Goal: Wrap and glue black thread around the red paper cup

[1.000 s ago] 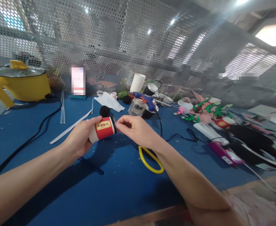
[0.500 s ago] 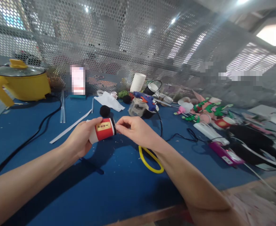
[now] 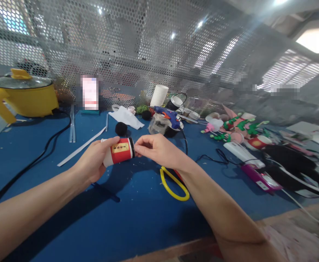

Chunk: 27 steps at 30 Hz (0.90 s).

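A paper cup (image 3: 120,151) in red and white, with a yellow label, lies tilted on its side in my left hand (image 3: 94,156). The left thumb rests along its top and the fingers curl beneath. Black yarn (image 3: 133,147) rings the cup's right end. My right hand (image 3: 155,147) is closed in a pinch at that end; whatever its fingertips hold is too small to make out. A ball of black yarn (image 3: 121,128) sits just behind the cup. Partly under my right forearm lie scissors (image 3: 176,198) with yellow handles.
A glue gun (image 3: 169,116) rests on a clear jar (image 3: 158,124) behind my hands. To the left stands a yellow electric pot (image 3: 25,100) with its black cord. A purple power strip (image 3: 261,179) and craft flowers (image 3: 238,125) are on the right. White paper strips (image 3: 80,147) lie at left.
The cup has turned slightly in my left hand, its label facing a little differently. My right hand stays at the cup's end, shifted very slightly.
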Motion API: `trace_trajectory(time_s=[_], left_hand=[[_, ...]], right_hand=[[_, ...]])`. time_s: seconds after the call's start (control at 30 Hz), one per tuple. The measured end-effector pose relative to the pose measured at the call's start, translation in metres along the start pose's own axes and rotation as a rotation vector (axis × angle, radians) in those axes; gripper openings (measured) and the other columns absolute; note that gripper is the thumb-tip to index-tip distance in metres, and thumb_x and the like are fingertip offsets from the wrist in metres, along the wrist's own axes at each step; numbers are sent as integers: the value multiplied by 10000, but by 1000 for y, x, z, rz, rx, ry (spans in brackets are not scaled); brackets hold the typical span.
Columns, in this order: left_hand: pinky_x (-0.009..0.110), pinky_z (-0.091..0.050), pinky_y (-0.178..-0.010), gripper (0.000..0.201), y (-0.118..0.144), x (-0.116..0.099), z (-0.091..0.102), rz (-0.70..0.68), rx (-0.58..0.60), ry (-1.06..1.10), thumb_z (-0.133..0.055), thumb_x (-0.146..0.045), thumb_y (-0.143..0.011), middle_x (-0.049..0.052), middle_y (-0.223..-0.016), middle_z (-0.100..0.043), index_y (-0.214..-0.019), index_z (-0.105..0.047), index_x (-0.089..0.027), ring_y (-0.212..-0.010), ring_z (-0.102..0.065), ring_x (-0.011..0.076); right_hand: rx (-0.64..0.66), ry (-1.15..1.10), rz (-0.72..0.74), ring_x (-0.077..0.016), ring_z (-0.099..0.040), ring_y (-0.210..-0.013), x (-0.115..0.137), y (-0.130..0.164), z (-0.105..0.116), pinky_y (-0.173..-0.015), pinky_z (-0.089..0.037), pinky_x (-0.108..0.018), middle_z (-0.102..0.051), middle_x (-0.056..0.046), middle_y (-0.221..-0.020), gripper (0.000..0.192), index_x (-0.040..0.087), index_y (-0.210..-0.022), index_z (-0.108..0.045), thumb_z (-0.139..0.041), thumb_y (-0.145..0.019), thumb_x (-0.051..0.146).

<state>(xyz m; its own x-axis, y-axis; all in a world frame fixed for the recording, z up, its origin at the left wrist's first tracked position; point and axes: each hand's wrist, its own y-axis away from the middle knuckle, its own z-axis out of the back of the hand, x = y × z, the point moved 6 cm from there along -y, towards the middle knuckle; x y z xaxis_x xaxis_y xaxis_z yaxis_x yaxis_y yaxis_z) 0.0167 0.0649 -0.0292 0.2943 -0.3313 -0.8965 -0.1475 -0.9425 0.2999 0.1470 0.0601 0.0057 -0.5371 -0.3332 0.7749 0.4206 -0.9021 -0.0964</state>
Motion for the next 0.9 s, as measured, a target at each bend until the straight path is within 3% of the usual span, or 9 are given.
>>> trace_trajectory(time_s=[0.53, 0.73, 0.9], left_hand=[[186, -442, -456, 94, 2, 0, 2, 13, -75, -45, -604, -204, -663, 30, -551, -621, -648, -609, -111, -453, -558, 107], [181, -460, -535, 95, 6, -7, -4, -151, 41, -61, -597, -196, -673, 20, -533, -629, -611, -633, -134, -500, -570, 109], [154, -420, -473, 101, 13, -18, -6, -290, 111, -301, -631, -228, -652, 0, -478, -598, -606, -656, -142, -473, -541, 96]], right_hand=[[16, 14, -18, -122, -564, -643, -2, -1, -2, -602, -425, -246, -617, -32, -682, 146, 139, -720, -575, -469, -758, 232], [59, -122, -54, -102, -527, -658, 2, 1, 3, -630, -411, -235, -573, -13, -696, 147, 135, -773, -550, -490, -770, 269], [46, -153, -11, -69, -433, -570, 3, 1, 7, -536, -358, -201, -489, 32, -632, 148, 147, -676, -505, -570, -715, 275]])
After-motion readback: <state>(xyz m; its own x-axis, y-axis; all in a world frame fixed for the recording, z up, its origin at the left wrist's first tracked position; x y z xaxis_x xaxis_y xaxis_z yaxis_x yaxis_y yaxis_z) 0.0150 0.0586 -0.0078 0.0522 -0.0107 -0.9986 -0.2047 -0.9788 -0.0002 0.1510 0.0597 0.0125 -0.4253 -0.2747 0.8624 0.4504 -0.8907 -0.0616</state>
